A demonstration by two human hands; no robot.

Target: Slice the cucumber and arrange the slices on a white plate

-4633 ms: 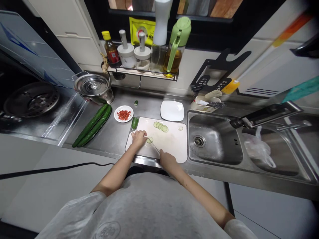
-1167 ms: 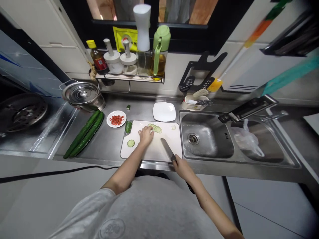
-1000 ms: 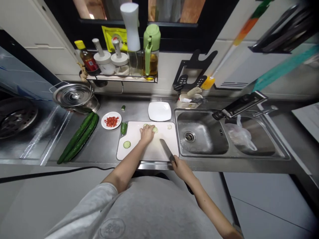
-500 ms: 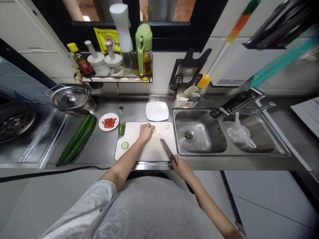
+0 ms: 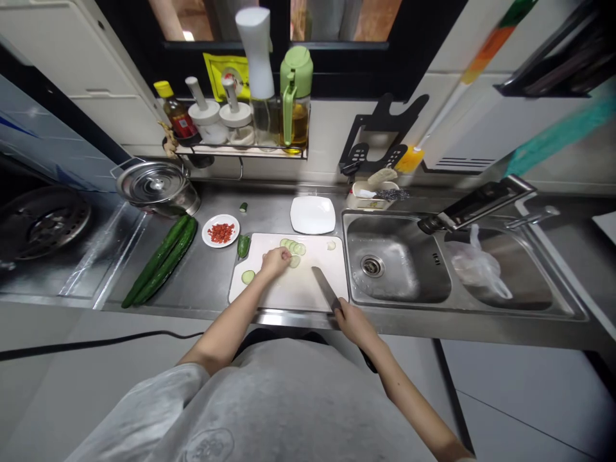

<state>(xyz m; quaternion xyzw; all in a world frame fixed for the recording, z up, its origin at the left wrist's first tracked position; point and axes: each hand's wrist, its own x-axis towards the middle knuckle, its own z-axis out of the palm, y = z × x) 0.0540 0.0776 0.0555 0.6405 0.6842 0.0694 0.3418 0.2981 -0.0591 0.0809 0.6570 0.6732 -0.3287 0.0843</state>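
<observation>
My right hand [image 5: 355, 322] is closed round the handle of a kitchen knife [image 5: 325, 287], its blade lying low over the right part of the white cutting board [image 5: 274, 296]. My left hand [image 5: 276, 262] is turned with its fingers curled in, pinching the edge of a cucumber slice [image 5: 295, 262]. Just behind it, overlapping cucumber slices [image 5: 292, 246] form a short row. One more slice, a cucumber round [image 5: 248, 277], lies alone at the board's left. A cut cucumber chunk [image 5: 244, 246] rests at the back left corner, and a small pale piece [image 5: 331, 245], perhaps garlic, at the back right.
Behind the board is a white square plate [image 5: 312, 215]. To the left are a plate of chopped red pieces [image 5: 221, 231], two long cucumbers [image 5: 161, 263], a cucumber end [image 5: 243, 207] and a lidded steel pot [image 5: 158, 186]. A double sink [image 5: 394, 256] adjoins on the right.
My left hand has drawn back and left from the sliced row, uncovering it, with its fingers now curled in. The knife stays about where it was. The whole view has shifted slightly.
</observation>
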